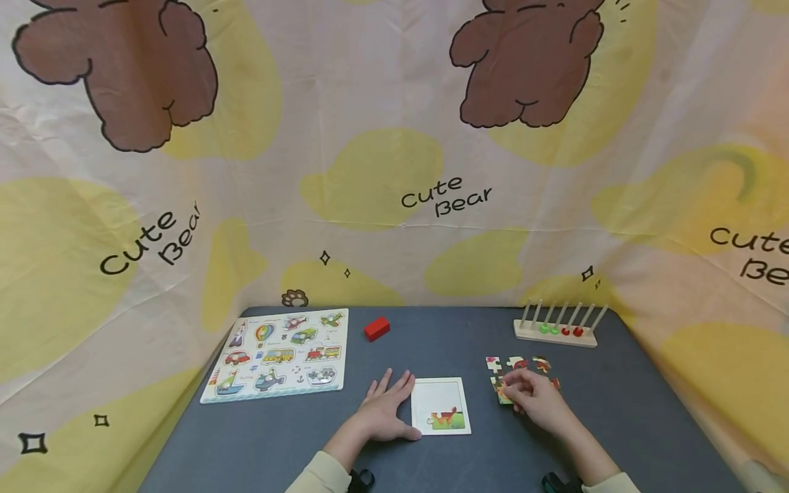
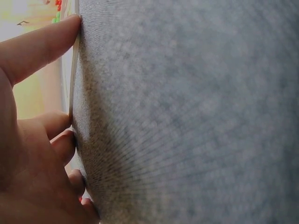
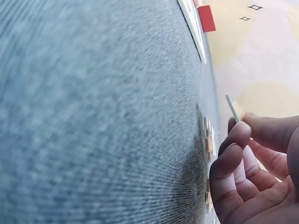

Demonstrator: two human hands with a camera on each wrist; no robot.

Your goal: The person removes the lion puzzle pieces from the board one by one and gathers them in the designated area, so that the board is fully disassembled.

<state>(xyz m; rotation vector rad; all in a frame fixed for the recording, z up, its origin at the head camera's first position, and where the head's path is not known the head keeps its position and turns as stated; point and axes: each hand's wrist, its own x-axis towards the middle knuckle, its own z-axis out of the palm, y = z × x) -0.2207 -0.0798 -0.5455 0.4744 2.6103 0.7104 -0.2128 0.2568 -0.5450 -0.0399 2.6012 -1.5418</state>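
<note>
A white puzzle tray (image 1: 436, 396) lies in front of me, with a few joined pieces (image 1: 448, 419) in its lower right corner. My left hand (image 1: 385, 414) is spread flat at the tray's left side; in the left wrist view its thumb (image 2: 51, 44) touches the tray edge. To the right, my right hand (image 1: 542, 404) is over a group of loose jigsaw pieces (image 1: 494, 364). Between thumb and fingertips it pinches one thin jigsaw piece (image 3: 235, 109), raised off the table in the right wrist view. The hand partly covers the pieces beneath it.
A picture board (image 1: 277, 356) of vehicles lies at the left. Behind the tray sits a red block (image 1: 377, 329). A pegged wooden stand (image 1: 555, 332) with green and red beads is at the back right, near the cloth backdrop (image 1: 370, 205). Everything stands on a dark table (image 1: 246, 445).
</note>
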